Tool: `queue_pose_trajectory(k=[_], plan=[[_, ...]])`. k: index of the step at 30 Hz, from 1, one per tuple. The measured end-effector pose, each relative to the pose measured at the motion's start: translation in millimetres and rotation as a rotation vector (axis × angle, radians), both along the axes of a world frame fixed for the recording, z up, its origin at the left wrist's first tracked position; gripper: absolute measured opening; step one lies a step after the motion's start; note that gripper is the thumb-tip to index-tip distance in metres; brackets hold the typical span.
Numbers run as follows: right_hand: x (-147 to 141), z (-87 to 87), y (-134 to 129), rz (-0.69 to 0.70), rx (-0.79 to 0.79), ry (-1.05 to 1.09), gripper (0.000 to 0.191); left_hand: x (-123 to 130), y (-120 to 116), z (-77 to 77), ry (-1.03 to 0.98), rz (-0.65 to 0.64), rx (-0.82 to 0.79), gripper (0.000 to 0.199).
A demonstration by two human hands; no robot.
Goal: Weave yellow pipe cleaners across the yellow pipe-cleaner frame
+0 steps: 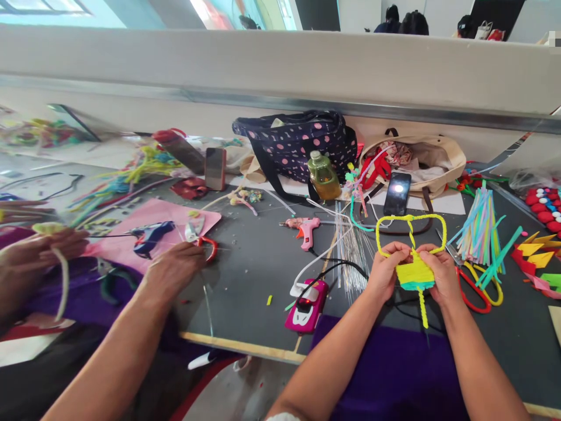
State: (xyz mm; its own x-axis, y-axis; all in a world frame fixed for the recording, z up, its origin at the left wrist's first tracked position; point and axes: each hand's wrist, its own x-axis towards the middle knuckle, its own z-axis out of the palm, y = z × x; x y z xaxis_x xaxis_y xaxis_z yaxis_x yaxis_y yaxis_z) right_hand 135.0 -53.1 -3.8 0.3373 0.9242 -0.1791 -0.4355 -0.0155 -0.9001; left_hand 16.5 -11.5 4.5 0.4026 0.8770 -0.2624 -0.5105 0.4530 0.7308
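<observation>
Both my hands hold a yellow pipe-cleaner figure (412, 273) just above the table's front edge. It has two wide loops at the top, a flat wrapped body with a teal band, and a twisted stem hanging below. My left hand (388, 272) pinches its left side, thumb on the front. On the opposite side my right hand (443, 273) grips it the same way. Close to my right hand lie scissors with red handles (475, 295) and a pair with yellow handles (495, 286). Thin metallic wires (353, 257) are spread left of my left hand.
A co-worker's hand (175, 272) reaches red-handled scissors (209, 248) at left. Nearby are a blue glue gun (151, 237), a pink glue gun (305, 228) and a magenta device (309, 307). Behind stand a bottle (323, 175), bags, a phone (397, 196) and pastel pipe cleaners (480, 231).
</observation>
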Motion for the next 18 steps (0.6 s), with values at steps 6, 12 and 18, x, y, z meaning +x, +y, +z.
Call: queue_pose_trajectory(k=[6,12,18], plan=[[-1.8,2.8,-0.9,0.024,0.006,-0.023,0.013,0.4,-0.1,-1.5,0.000,-0.017,-0.007,0.023],[-0.7,0.3,-0.5,0.010,0.020,-0.015,0.013,0.4,-0.1,-3.6,-0.025,-0.030,-0.008,0.027],[-0.8,-1.0,0.7,-0.005,0.017,-0.032,0.016,0.2,0.1,-4.0,-0.025,-0.016,-0.025,0.030]])
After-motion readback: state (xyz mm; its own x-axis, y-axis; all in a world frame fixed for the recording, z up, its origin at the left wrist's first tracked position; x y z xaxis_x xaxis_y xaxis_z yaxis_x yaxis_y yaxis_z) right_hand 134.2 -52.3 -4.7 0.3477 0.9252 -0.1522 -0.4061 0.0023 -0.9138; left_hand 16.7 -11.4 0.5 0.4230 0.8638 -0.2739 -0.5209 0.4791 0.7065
